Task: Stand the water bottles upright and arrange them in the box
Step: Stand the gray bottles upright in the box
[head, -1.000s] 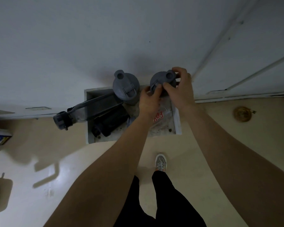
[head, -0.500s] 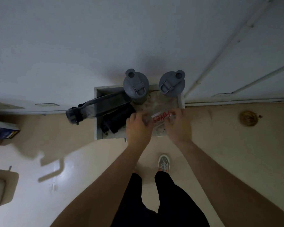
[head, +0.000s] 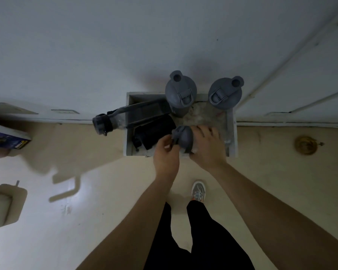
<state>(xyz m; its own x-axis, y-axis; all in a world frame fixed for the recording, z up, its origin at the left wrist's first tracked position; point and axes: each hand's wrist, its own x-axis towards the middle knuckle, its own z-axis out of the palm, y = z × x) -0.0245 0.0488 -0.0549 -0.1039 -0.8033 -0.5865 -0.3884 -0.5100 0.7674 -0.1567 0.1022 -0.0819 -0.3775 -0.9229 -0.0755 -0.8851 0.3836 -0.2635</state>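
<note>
Hands [head: 185, 151] clamp a grey-capped bottle [head: 183, 136] over the box [head: 232, 133] on beige floor [head: 86, 211] against white wall [head: 105, 45].

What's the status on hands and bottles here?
Both hands, left and right, on a grey-lidded bottle. Two bottles upright at the box's back. Clear bottle and black one lying down.

My right hand [head: 205, 147] covers most of the bottle [head: 183, 136] body; only its grey cap end shows left of my grip. Left hand [head: 165, 152] hides the cap's strap. Can't tell how far it's tilted. Black bottle [head: 154, 131], left of grip, too dark for detail. Box [head: 232, 131] floor beyond my grip is blurred. Blue carton [head: 7, 140] cut off by frame edge.
</note>
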